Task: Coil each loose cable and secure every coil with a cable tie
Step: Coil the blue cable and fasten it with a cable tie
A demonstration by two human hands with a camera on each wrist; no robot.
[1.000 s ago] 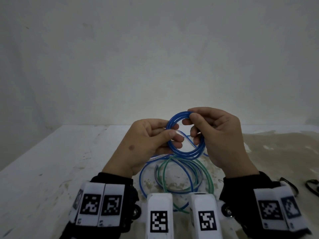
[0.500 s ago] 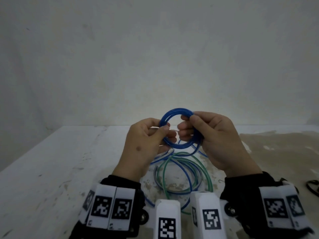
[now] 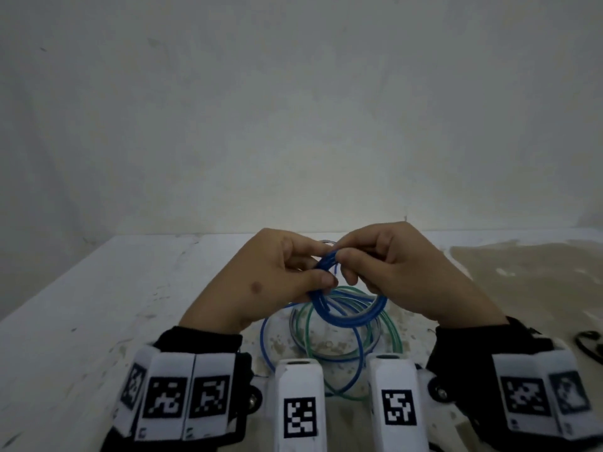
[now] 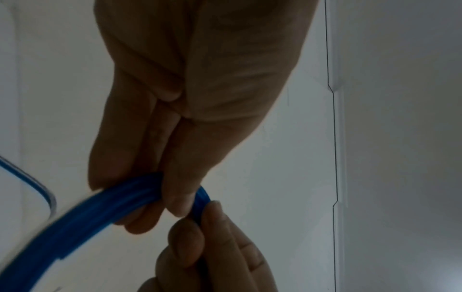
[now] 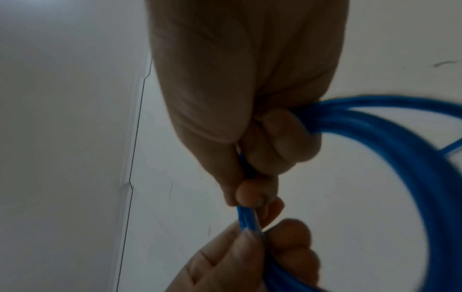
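A blue cable coil [image 3: 346, 316] of several loops hangs between both hands above the table. My left hand [image 3: 287, 275] pinches the coil's left side between thumb and fingers, seen close in the left wrist view as blue strands [image 4: 120, 203] under the thumb. My right hand [image 3: 385, 265] grips the coil's top [image 5: 375, 122] and pinches a short stretch of it [image 5: 246, 219] at the fingertips. On the table below lie loose loops of green cable [image 3: 390, 327], thin blue cable [image 3: 264, 344] and grey cable [image 3: 295, 334]. No cable tie is visible.
The white table [image 3: 98, 305] meets a pale wall at the back; its right part is stained brown [image 3: 538, 282]. A black looped object [image 3: 587, 345] lies at the right edge.
The blue coil has tilted down from upright to nearly flat, and both hands have drawn together at its far edge.
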